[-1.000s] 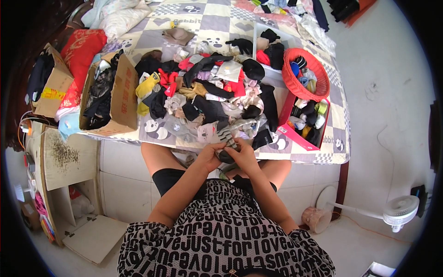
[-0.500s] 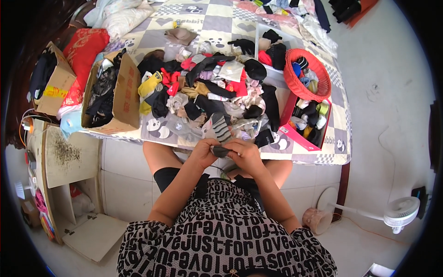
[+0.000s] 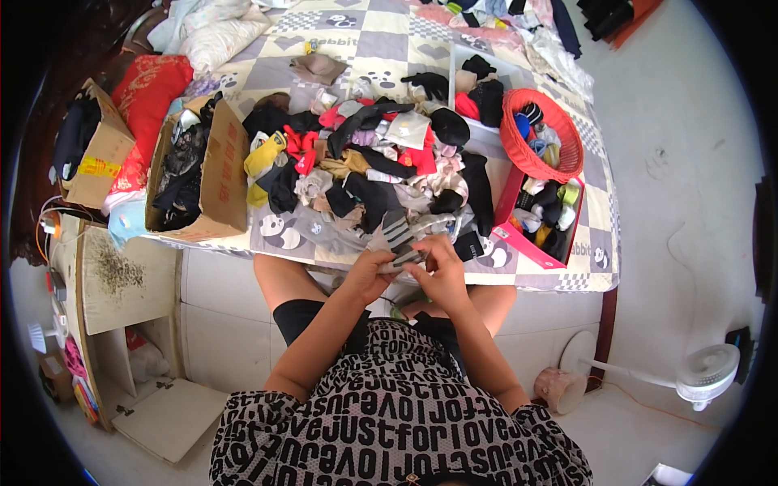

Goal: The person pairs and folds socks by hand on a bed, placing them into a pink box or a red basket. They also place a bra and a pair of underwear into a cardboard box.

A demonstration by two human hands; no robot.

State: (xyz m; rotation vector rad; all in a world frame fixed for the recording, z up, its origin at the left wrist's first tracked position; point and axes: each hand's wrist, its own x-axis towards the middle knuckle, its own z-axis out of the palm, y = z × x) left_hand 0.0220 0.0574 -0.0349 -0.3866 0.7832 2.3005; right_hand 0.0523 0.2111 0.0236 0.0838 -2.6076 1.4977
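While the left hand (image 3: 371, 274) has its thumb and fingers closed on a grey-and-white striped sock (image 3: 396, 230), the right hand (image 3: 442, 267) meets the sock's other side with bent fingers, thumb slightly apart; whether these pinch the fabric I cannot tell. The sock is held above the lap, at the bed's near edge. Just beyond lies a mixed pile of clothing (image 3: 356, 166) on the patterned bed sheet (image 3: 377, 28). Right of that stand a red basket (image 3: 573, 134) and a pink box (image 3: 527, 246); to the left, a cardboard box (image 3: 224, 180) holds dark garments (image 3: 180, 174).
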